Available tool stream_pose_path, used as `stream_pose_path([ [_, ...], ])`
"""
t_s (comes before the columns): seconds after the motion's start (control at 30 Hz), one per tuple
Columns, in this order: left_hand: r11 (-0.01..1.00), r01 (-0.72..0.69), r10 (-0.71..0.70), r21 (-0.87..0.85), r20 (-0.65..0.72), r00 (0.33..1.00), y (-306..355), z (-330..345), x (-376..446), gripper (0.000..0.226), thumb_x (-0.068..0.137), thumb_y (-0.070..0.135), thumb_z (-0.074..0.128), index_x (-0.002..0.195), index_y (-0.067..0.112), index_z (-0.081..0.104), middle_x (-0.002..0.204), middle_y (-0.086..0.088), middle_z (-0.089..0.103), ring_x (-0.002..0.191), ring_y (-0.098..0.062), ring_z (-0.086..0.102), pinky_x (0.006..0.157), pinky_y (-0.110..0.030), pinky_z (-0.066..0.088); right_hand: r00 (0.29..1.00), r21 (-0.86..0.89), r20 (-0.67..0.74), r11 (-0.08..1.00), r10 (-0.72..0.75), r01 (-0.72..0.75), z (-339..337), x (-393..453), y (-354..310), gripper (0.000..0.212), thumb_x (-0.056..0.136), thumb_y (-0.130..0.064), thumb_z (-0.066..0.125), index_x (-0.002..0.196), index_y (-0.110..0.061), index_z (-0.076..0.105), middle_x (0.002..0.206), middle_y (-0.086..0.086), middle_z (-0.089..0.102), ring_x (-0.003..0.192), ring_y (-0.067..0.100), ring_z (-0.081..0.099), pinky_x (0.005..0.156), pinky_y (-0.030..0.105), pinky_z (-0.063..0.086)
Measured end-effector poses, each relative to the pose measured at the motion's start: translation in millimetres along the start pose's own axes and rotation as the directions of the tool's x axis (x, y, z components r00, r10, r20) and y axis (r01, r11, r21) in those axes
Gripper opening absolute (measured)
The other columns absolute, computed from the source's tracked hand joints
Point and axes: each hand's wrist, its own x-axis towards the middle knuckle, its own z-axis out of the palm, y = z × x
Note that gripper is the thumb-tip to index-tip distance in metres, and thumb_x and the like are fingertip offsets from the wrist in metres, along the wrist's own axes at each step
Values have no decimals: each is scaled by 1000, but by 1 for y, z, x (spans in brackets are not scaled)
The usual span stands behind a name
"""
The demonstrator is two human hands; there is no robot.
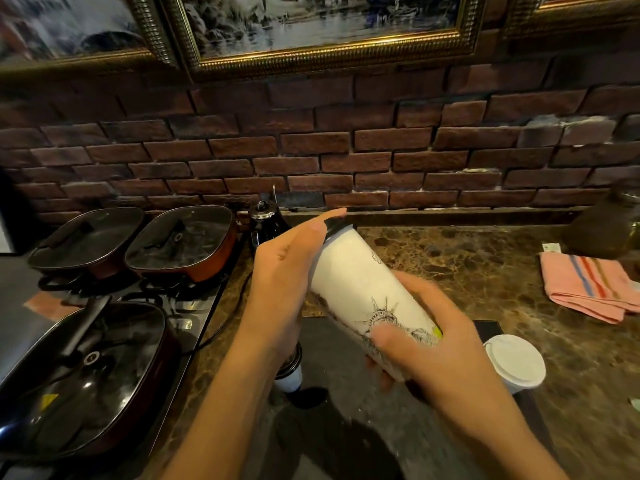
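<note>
A tall white tumbler (360,282) with a line drawing on its side and a black rim is held tilted above the counter, its top pointing away and to the left. My right hand (436,344) grips its lower body, fingers curled round it. My left hand (287,268) is at its upper end, the thumb stretched along the black rim; the other fingers are hidden behind the tumbler. A white lidded cup (514,360) stands on the counter just right of my right hand. A small bottle (291,370) with a dark collar stands under my left wrist.
Three lidded pans (180,242) sit on the cooktop at the left. A dark kettle (265,216) stands by the brick wall. A dark mat (332,344) lies under my hands. A pink striped cloth (588,289) lies at the right on the brown stone counter (467,258).
</note>
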Motion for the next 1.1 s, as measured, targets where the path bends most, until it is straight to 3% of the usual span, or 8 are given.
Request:
stream_pose_path([
  [0.17,999,46,-45,29,-37,998,0,4,1,72,78,61,54,103,-7,61,98,-36,62,81,-36,63,75,-43,43,894,-664,23,662,-447,348,2,-5,4,84,66,-47,77,134,-61,29,120,-32,41,115,-15,44,76,9,50],
  [0.3,998,54,-55,9,7,998,-2,4,3,47,88,51,48,102,16,76,86,-16,74,80,-22,71,71,-36,52,999,91,15,995,-52,51,-5,1,-4,64,58,-32,88,117,-42,66,104,-7,72,73,11,69,48,17,50],
  [0.4,999,26,-27,34,32,999,-2,5,2,45,90,49,50,105,14,73,78,0,74,74,-12,71,63,-21,52,947,578,255,755,196,-312,-3,2,0,59,41,-32,95,97,-21,78,85,16,73,51,25,59,35,23,46],
  [0.57,999,13,-12,35,-36,999,2,9,3,58,89,46,52,101,-10,62,88,-29,66,74,-25,65,68,-37,46,999,-80,-25,996,-29,26,-4,3,1,66,65,-37,85,124,-46,56,114,-22,63,91,10,69,56,24,57],
  [0.67,999,19,-17,41,-43,999,4,12,3,67,84,53,52,102,-11,59,95,-34,62,76,-26,63,70,-40,43,958,-494,-89,847,-274,196,-2,2,6,79,69,-40,84,134,-50,40,121,-37,49,116,-9,49,75,20,56],
  [0.8,998,52,-52,31,-25,998,2,13,4,52,85,52,50,95,5,71,82,-13,71,75,-17,67,67,-34,48,999,-17,-10,999,-40,40,-7,2,-2,55,65,-41,81,116,-46,63,106,-12,70,80,10,70,51,20,54],
  [0.93,999,26,-26,33,8,1000,4,16,4,40,93,47,51,91,13,72,73,-7,68,69,-15,65,61,-24,50,910,618,265,668,320,-415,-6,0,-5,55,40,-33,95,90,-18,78,91,24,68,47,23,54,31,20,43],
  [1.1,998,49,-48,30,-45,998,5,16,6,44,93,46,52,89,7,73,80,-24,64,71,-25,60,67,-37,43,995,216,1,972,97,-95,-2,3,-2,56,61,-47,83,112,-33,64,108,0,68,72,19,70,43,21,51],
])
